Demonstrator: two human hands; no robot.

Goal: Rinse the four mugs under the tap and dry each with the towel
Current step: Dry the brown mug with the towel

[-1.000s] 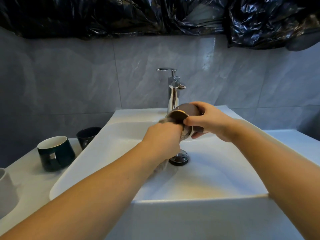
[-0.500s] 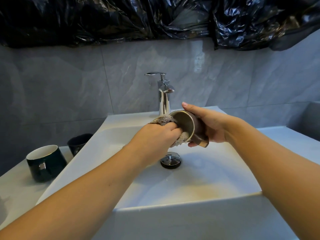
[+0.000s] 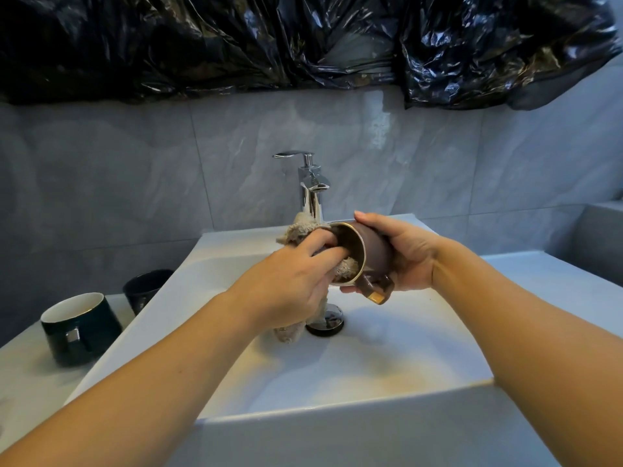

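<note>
My right hand grips a brown mug with a gold rim, tipped on its side over the white sink, mouth facing left and handle down. My left hand holds a beige towel and pushes it with the fingers into the mug's mouth; one towel end hangs below the hand near the drain. The chrome tap stands just behind, with no water visible. On the counter at left stand a dark green mug with a white inside and a black mug.
A chrome drain plug sits in the basin under the hands. Grey tiled wall rises behind the tap, with black plastic sheeting hung above it. White counter runs to the right of the sink.
The mug has turned so its handle points down and its mouth faces left. My left fingers went deeper into the mug with the towel. The view shifted left and up slightly.
</note>
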